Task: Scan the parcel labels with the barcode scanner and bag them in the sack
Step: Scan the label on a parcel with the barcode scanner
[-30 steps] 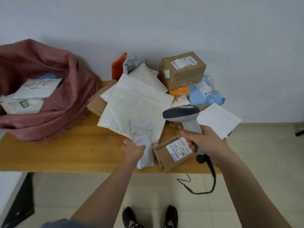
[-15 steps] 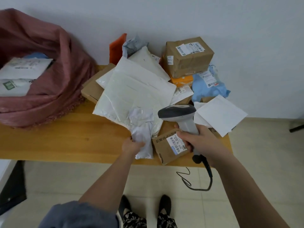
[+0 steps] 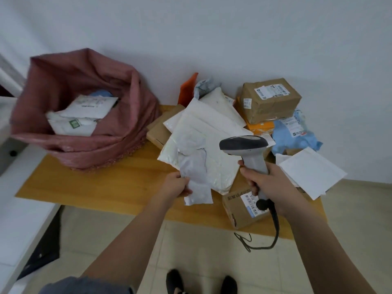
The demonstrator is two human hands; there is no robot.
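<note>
Your left hand (image 3: 177,185) pinches the small grey poly mailer (image 3: 196,176) at its left edge, just left of centre in the frame, thumb on top and fingers curled under. The mailer lies crumpled across the lower corner of the large white mailer (image 3: 203,143), its tail hanging past the front edge of the wooden table (image 3: 101,185). Your right hand (image 3: 269,185) is wrapped tight round the handle of the barcode scanner (image 3: 244,148), right of centre, head pointing left toward the pile; its cable (image 3: 273,228) droops below the table edge.

Expect the grey mailer to be light, limp and slick: it will fold and sag from an edge pinch, and any label could crease out of the scanner's sight. No label shows on the side facing you, so you may need to flip it. Take it by a firmer part, where the contents bulge near the middle, or pull it taut along one edge so the film lies flat for the read.

The pink sack (image 3: 84,115) stands open at the upper left of the frame, with white parcels already inside. The small cardboard box (image 3: 239,206) with a label sits under your right hand at the table's front edge; being stiff, it should be easier to lift by its sides
</note>
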